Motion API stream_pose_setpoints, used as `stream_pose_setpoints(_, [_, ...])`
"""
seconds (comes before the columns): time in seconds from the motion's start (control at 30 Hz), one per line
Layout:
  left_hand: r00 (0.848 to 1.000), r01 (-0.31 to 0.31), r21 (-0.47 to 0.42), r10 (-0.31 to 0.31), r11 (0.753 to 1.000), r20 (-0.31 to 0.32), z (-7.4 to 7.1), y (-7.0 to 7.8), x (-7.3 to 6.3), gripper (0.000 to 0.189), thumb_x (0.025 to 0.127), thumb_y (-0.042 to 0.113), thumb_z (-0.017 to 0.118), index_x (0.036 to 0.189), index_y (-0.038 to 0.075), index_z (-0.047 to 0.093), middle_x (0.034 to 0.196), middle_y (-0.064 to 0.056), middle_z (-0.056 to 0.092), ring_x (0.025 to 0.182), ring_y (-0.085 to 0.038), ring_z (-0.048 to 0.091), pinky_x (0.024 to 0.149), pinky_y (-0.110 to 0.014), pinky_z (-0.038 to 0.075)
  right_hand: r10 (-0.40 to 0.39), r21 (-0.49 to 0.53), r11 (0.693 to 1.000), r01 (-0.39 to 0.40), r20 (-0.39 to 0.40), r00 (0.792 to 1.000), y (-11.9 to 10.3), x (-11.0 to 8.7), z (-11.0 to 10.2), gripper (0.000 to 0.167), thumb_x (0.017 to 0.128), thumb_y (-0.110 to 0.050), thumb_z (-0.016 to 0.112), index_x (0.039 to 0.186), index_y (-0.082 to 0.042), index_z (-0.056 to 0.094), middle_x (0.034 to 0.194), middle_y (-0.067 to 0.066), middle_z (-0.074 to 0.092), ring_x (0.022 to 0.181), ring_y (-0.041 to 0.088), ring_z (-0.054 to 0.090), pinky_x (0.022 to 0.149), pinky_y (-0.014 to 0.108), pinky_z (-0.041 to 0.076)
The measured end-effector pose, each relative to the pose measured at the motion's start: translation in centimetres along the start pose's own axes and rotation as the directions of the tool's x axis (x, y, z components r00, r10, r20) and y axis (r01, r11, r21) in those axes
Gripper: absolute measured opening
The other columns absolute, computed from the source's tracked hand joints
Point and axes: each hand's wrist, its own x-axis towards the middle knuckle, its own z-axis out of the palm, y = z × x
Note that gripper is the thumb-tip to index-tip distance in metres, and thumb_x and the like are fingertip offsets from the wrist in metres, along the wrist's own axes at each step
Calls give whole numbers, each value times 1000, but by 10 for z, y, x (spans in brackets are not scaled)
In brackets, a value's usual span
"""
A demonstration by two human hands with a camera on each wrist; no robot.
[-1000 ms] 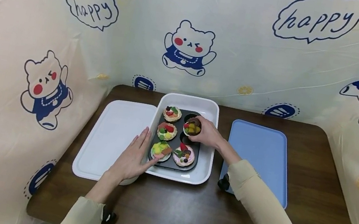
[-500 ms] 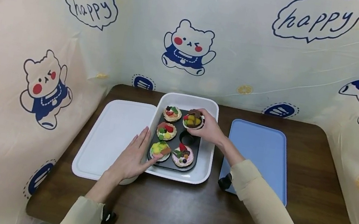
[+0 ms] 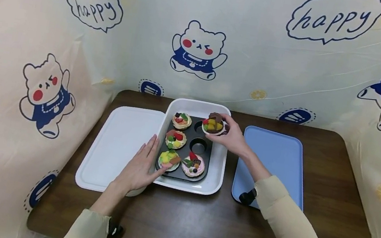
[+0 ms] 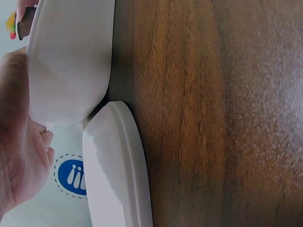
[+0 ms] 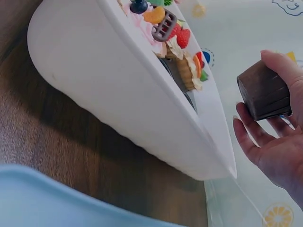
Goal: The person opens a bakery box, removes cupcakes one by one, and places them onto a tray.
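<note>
My right hand grips a toy cupcake with a dark brown cup and yellow, red and brown toppings. In the right wrist view, thumb and fingers curl round its brown cup, raised above the white bin. My left hand lies with straight fingers along the left rim of that white bin. Inside the bin sits a dark muffin pan. Several topped cupcakes fill its left column, and a pink one sits at its front right. Two wells on the right side hold nothing; one is the middle well.
A flat white tray lies left of the bin, close against it. On the right is a blue tray, partly under the right forearm. All stand on a dark wooden table, with a printed curtain behind.
The right hand has lifted the cupcake out over the pan's right column and carried it back and to the right, uncovering the wells. My left hand stays in place.
</note>
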Motion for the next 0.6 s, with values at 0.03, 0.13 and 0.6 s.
stream_pose_setpoints(0.03, [1000,1,1,-1,1000,-1,0,0,0,111,102,78,50,177,6,10,187,-14,4,175,-34,14,141,-55,22,-2,5,1000,2,-11,1000,0,-2,-2,75,91,-12,90,156,-9,52,151,18,60,117,34,65,91,28,56])
stream_pose_setpoints(0.13, [1000,3,1,-3,1000,-5,1,-1,0,112,102,79,50,177,6,10,187,-14,4,174,-34,15,141,-55,22,-4,14,1000,4,-45,999,2,-6,-9,76,92,-9,88,158,-6,50,152,21,60,118,36,66,90,19,55])
stream_pose_setpoints(0.6, [1000,3,6,-3,1000,-10,3,0,1,111,102,79,50,177,6,10,187,-14,5,174,-37,17,140,-56,23,101,50,994,-96,-117,988,24,-32,-54,75,97,-13,84,160,-2,46,155,25,56,127,37,61,88,9,53])
